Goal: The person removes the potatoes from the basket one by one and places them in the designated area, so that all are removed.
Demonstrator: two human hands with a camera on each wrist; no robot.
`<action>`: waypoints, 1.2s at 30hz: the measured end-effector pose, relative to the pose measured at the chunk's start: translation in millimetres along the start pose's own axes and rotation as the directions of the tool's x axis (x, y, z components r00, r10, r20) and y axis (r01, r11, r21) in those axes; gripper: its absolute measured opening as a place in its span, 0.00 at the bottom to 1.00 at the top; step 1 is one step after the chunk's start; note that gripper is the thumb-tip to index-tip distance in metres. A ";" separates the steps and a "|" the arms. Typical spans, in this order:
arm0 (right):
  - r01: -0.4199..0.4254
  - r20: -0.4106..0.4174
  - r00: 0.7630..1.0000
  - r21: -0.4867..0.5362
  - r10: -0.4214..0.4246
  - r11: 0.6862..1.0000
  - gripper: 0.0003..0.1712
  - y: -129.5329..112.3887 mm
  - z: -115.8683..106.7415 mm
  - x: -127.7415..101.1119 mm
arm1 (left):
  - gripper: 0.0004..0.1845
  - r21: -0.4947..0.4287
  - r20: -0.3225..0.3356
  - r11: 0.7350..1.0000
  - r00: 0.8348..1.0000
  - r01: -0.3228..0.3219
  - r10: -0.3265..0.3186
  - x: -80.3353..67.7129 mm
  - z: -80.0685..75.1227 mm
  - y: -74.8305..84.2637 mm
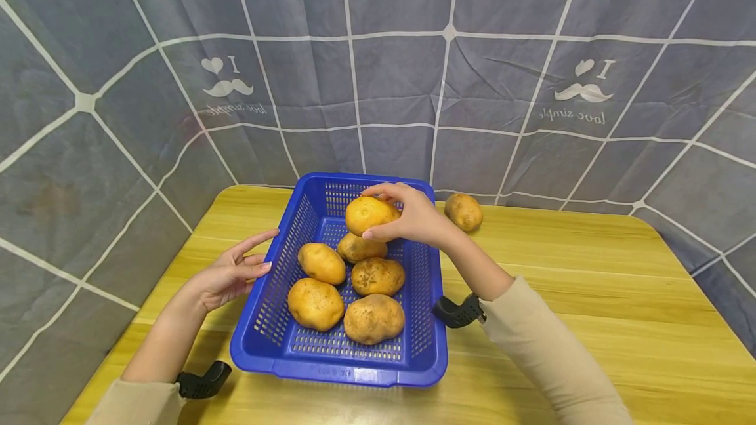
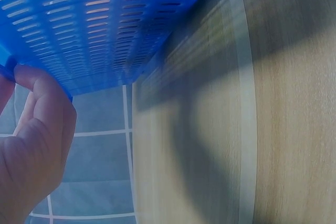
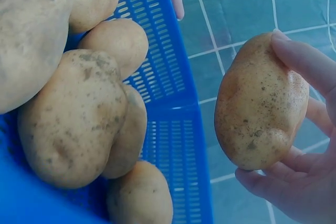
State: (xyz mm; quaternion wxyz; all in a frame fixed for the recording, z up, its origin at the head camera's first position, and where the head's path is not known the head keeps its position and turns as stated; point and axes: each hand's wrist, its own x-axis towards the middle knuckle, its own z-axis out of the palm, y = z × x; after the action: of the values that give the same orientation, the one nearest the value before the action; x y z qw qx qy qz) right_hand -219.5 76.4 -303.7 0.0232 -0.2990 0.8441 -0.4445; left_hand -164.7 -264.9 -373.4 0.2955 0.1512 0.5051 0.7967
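Note:
A blue slotted basket [image 1: 267,294] stands on a wooden table [image 1: 590,294] and holds several potatoes [image 1: 315,303]. My right hand [image 1: 413,215] grips one more potato [image 1: 369,214] above the far end of the basket; the right wrist view shows that potato [image 3: 261,103] pinched between fingers and thumb, with the basket's potatoes [image 3: 73,114] below. My left hand [image 1: 236,271] rests with straight fingers against the basket's left wall [image 2: 100,24]. A lone potato [image 1: 463,211] lies on the table behind the basket, to the right.
A grey cloth with white lines [image 1: 384,71] hangs behind and to both sides of the table. Black wrist straps [image 1: 457,311] sit on both arms. Bare tabletop stretches to the right of the basket.

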 end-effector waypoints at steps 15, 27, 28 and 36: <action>-0.072 -0.011 0.997 0.099 0.073 0.992 0.35 15.4 -17.2 -17.2 | 0.29 -0.005 -0.010 1.000 1.000 0.006 -0.006 -2.1 1.1 -0.2; -0.132 -0.048 0.990 0.074 0.135 0.989 0.36 26.9 -37.9 -34.8 | 0.28 0.013 -0.023 1.000 1.000 0.018 -0.018 0.6 0.0 2.0; -0.137 -0.051 0.989 0.071 0.141 0.988 0.37 27.9 -39.8 -36.5 | 0.28 0.013 -0.025 1.000 1.000 0.019 -0.018 0.6 0.2 1.9; -0.176 -0.077 0.980 0.107 0.185 0.978 0.36 44.1 -57.7 -53.7 | 0.28 0.008 -0.037 1.000 0.999 0.015 -0.015 -0.1 1.2 0.9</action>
State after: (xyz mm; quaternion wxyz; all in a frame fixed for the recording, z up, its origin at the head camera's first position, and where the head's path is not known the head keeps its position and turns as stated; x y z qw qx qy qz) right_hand -214.3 165.9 -314.7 0.0419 -0.1999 0.8448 -0.4946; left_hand -164.2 -264.4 -372.0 0.2915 0.1337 0.5149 0.7950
